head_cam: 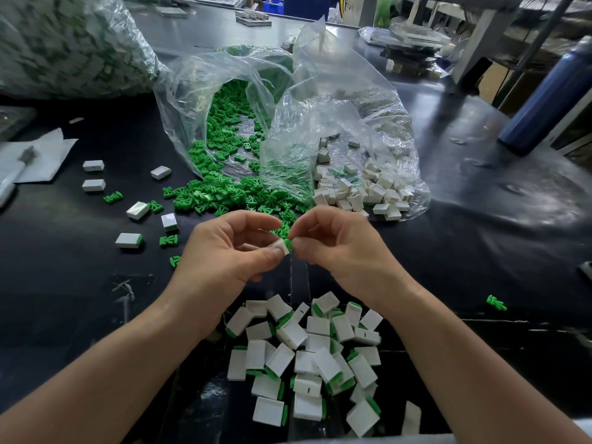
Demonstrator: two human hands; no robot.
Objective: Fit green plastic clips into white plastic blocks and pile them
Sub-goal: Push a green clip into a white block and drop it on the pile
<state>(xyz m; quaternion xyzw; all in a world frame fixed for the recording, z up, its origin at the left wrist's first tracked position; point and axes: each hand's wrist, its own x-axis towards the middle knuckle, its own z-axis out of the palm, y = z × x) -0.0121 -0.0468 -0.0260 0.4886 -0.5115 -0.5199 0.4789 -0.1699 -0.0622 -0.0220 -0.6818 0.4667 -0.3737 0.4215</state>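
Observation:
My left hand [229,251] pinches a small white plastic block [281,246] between thumb and fingers. My right hand [339,246] pinches a green clip [288,242] that touches the block's right end. Both hands hover above the black table, close together. Below them, near the front edge, lies a pile of fitted white blocks with green clips [314,357]. Beyond the hands, loose green clips [224,193] spill from a clear bag, and loose white blocks [362,190] spill from a second clear bag.
Several stray blocks [137,210] and clips [113,197] lie scattered at the left. A large filled bag [64,46] stands at the far left, a white cloth [35,158] at the left edge, a blue bottle [544,100] at the right. One clip [496,303] lies alone at the right.

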